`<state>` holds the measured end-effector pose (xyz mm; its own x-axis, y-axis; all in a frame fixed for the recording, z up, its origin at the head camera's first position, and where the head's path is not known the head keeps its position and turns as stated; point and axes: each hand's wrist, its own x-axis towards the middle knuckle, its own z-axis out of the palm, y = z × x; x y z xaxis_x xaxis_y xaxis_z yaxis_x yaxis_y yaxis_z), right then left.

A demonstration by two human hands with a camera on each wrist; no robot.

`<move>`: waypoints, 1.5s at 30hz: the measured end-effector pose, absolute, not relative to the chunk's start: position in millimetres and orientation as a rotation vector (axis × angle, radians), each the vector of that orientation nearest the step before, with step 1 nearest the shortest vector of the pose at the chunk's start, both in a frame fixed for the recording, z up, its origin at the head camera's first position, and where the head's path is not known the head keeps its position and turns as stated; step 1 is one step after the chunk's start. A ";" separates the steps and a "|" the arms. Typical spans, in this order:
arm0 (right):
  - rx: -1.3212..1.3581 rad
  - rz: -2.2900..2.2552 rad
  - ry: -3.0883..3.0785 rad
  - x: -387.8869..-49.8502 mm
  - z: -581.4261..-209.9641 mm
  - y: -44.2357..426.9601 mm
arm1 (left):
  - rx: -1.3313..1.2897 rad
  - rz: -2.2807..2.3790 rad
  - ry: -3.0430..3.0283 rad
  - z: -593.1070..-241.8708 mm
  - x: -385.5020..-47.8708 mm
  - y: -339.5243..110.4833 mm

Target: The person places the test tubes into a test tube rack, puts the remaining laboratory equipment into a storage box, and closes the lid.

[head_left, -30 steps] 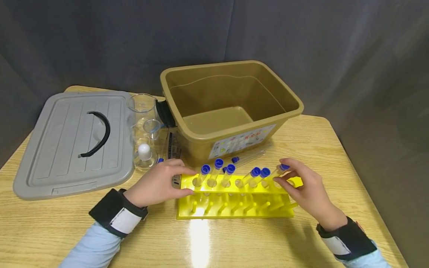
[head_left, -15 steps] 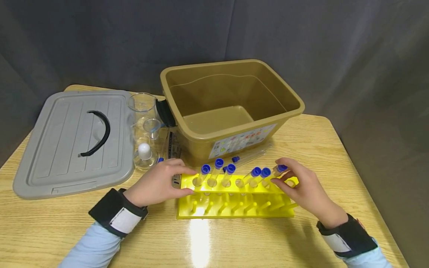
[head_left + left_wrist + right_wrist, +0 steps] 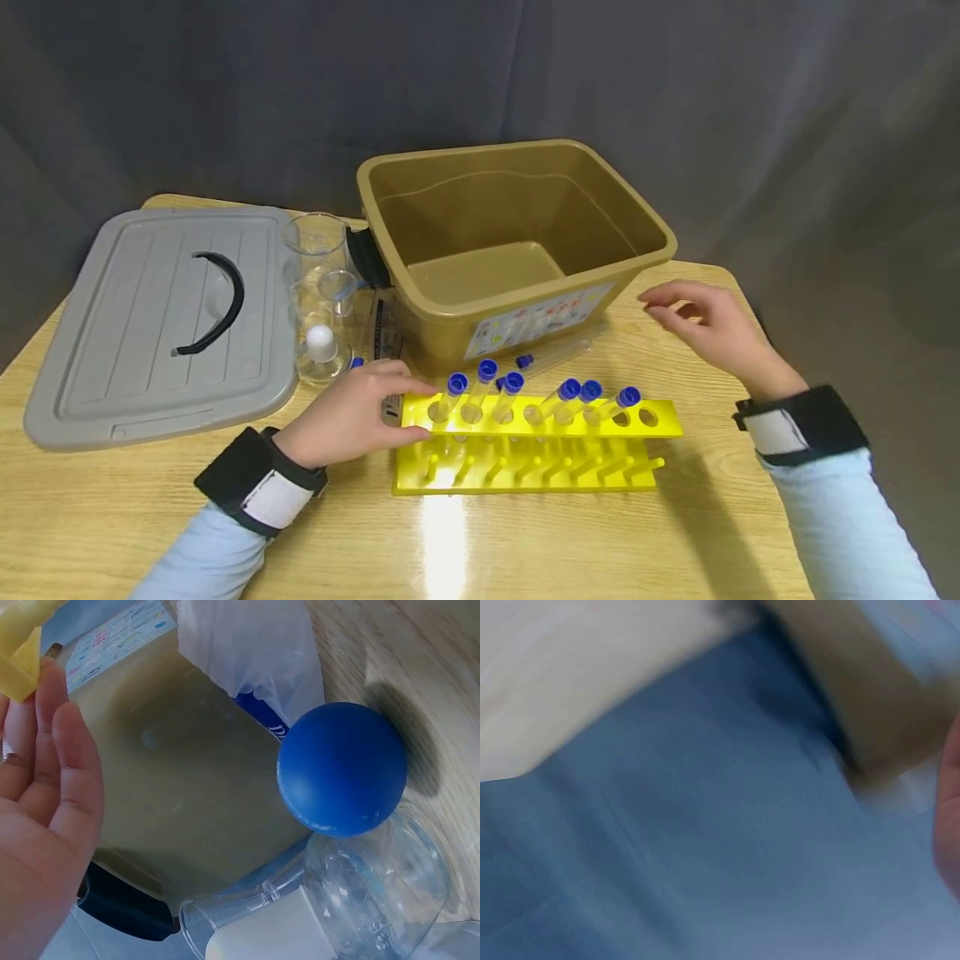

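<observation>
My left hand [image 3: 352, 417] pinches the left end of a yellow test tube rack [image 3: 536, 481] between thumb and fingers. In the left wrist view a yellow corner of it shows at the fingertips. Several clear test tubes with blue caps [image 3: 628, 397] lean in the rack's holes; the holes at its right end hold none. My right hand [image 3: 708, 329] hovers beyond the rack's right end, beside the bin, with loosely bent fingers and nothing in them. Only a sliver of it shows in the blurred right wrist view. Loose capped test tubes [image 3: 558, 353] lie between rack and bin.
A brown bin [image 3: 517, 287] stands open behind the rack. To the left lies a grey lid [image 3: 142, 325] with a black handle. Between them are a clear beaker [image 3: 315, 237], a white-topped glass bottle [image 3: 321, 343] and, in the left wrist view, a blue ball-shaped object [image 3: 342, 769].
My right hand has let go of the rightmost test tube in the rack and moved up and right, away from it. My left hand stays on the rack.
</observation>
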<state>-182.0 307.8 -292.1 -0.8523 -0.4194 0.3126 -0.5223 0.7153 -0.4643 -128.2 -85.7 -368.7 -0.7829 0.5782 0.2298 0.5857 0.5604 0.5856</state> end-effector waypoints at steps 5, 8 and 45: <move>1.234 0.581 -3.107 -222.4 -337.2 293.6 | -1.047 -1.053 -2.783 -372.4 -125.7 -83.9; 1.469 0.573 -3.146 -229.2 -356.4 286.6 | -1.072 -1.062 -2.780 -372.5 -125.1 -81.2; 0.611 0.876 -2.579 -154.1 -305.1 333.3 | -1.048 -1.033 -2.749 -368.3 -129.0 -87.0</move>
